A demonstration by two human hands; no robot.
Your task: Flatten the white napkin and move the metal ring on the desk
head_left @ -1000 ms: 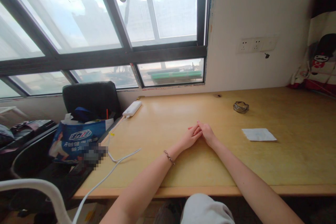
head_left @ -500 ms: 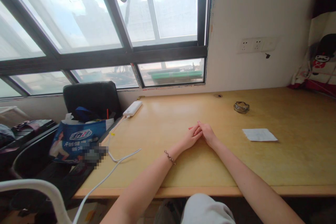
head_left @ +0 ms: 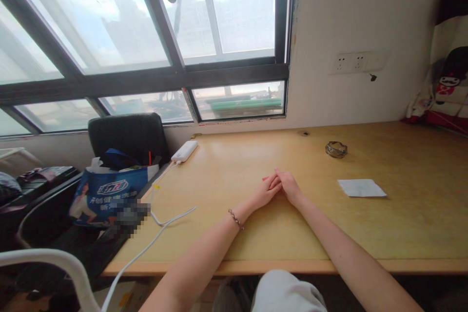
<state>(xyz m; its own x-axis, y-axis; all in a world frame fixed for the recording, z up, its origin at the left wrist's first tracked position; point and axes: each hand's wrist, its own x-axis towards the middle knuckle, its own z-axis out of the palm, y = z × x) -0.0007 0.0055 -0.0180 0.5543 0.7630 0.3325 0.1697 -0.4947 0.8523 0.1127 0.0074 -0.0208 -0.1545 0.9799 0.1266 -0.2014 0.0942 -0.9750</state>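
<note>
My left hand point(head_left: 263, 193) and my right hand point(head_left: 290, 187) rest together on the wooden desk point(head_left: 278, 243), their fingers folded over each other. Both are closed, and no object shows in them. A small pinkish-red tip pokes out at the far side of the left hand; I cannot tell if it is a fingertip. A braided bracelet point(head_left: 236, 219) circles my left wrist. To the right of my hands lies a white slip of paper point(head_left: 361, 187), flat on the desk. Beyond it sits a dark, see-through, ring-shaped dish point(head_left: 336, 149), perhaps an ashtray.
A white power bank point(head_left: 185, 151) lies at the desk's left edge, with a white cable point(head_left: 161, 226) trailing toward me. Left of the desk, a blue shopping bag point(head_left: 109, 190) sits on a black chair point(head_left: 127, 131). Wall sockets point(head_left: 350, 62) are above the desk's back edge.
</note>
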